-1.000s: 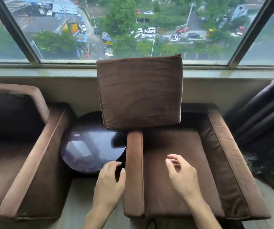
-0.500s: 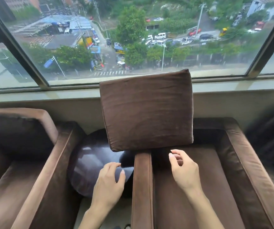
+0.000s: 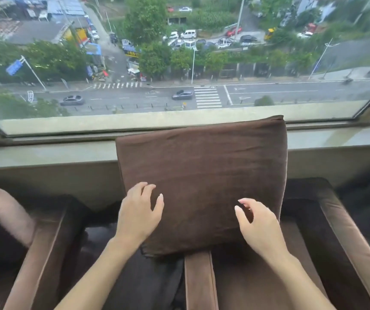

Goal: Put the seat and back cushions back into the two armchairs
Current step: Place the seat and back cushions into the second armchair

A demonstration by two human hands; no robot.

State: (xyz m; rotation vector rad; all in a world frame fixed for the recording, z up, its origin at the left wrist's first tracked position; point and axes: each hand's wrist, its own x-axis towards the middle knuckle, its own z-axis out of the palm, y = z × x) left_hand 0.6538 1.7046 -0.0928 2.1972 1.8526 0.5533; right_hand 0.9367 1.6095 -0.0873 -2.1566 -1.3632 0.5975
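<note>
- Reaching forward, we have both arms stretched out over the right armchair [image 3: 344, 238], and both hands are open with the fingers spread and slightly curled, holding nothing.
- Our left hand [image 3: 140, 214] lies over the lower left part of the back cushion [image 3: 201, 182]; its fingertips look to be touching the fabric, though we cannot tell for sure.
- Our right hand [image 3: 257, 222] hovers in front of the cushion's lower right part, thumb and fingers parted as if to take hold.
- Under our arms we see this chair's left armrest [image 3: 199, 283], and the cushion's bottom edge rests on top of it rather than down inside the chair.
- A seat pad [image 3: 253, 274] already seems to lie in this chair, so we judge its seat step done.
- The back cushion stands upright and a little off to the left, leaning toward the wall below the window sill [image 3: 45, 153], so it is not yet in its slot.
- We judge the step in hand to be grasping this cushion for seating.
- The next move calls for closing both hands on its sides, lifting it clear of the armrest, shifting it right and lowering it behind the seat pad.
- Between the chairs lies a dark round table [image 3: 134, 276].
- At the left edge we see the other armchair [image 3: 41, 253], blurred; whether its cushions are fully in we cannot tell.
- Beyond the cushion, the window [image 3: 179, 63] looks down on a street.
</note>
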